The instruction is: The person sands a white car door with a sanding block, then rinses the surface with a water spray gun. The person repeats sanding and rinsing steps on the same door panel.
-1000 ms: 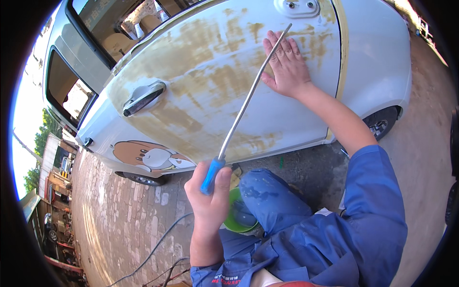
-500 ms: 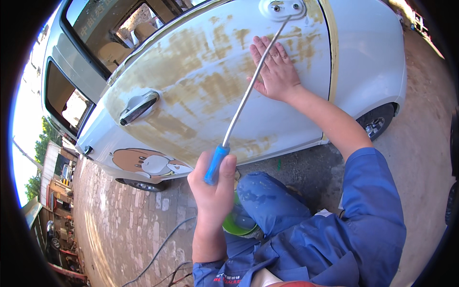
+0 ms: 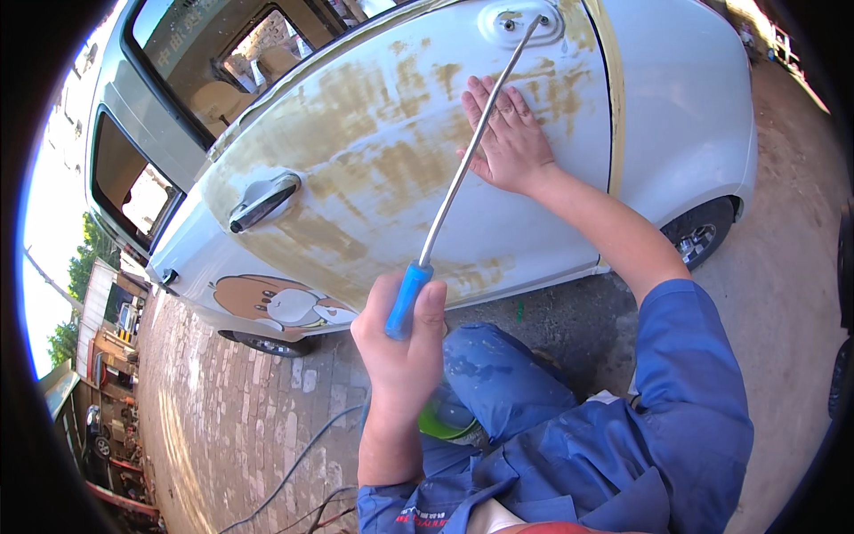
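My left hand grips the blue handle of a long steel screwdriver-like tool. Its slightly bent shaft runs up across the view to its tip at the right bolt of a recessed mount near the top of the white car door; whether it touches is unclear. My right hand lies flat on the door, fingers stretched out, partly behind the shaft. Patchy yellowish filler covers much of the door, which has a handle at its left.
The car has open-looking windows, a cartoon decal and wheels. A green bucket is beside my bent knee. A hose crosses the brick paving. Sheds and clutter stand at the far left.
The tool's tip has moved up to the bolt mount, and my left hand has risen with it. My right hand has slid a little down and left on the door.
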`<state>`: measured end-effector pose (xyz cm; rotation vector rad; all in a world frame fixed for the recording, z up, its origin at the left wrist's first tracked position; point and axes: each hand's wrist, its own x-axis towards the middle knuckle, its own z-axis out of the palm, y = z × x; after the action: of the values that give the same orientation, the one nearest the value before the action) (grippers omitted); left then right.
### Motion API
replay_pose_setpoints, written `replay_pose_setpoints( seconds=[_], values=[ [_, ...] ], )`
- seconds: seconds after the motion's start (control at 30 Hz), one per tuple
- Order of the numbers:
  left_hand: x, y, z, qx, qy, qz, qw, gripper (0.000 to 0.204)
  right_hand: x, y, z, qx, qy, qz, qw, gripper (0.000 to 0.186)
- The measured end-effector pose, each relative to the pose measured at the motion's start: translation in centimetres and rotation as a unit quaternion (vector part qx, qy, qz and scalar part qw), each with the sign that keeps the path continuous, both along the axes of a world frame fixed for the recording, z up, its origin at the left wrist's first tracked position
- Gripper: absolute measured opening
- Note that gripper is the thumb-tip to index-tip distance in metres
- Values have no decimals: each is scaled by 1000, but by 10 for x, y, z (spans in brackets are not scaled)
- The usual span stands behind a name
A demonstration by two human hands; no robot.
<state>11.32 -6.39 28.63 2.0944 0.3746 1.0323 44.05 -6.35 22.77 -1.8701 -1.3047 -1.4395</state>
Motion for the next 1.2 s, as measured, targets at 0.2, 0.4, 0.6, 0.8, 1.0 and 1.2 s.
replay_pose_setpoints(
  seconds=[0.2,0.4,0.6,0.8,1.0,1.2],
  values=[
    [0,-2,-3,29,-8,18,999,27,-1,0,0,-13,12,-4,1000,81],
    [1,-4,-5,33,3,18,999,27,0,1,-1,-9,-2,-21,1000,80],
    [1,-10,-6,26,24,8,999,27,0,1,0,-11,5,9,1000,84],
    [0,-9,-11,24,46,12,999,27,0,0,-1,-2,6,8,1000,81],
    [-6,-7,-17,23,54,17,998,27,0,1,-1,14,7,29,999,81],
    [-17,-5,-30,43,67,19,997,28,0,-1,0,3,6,19,1000,82]
  ],
)
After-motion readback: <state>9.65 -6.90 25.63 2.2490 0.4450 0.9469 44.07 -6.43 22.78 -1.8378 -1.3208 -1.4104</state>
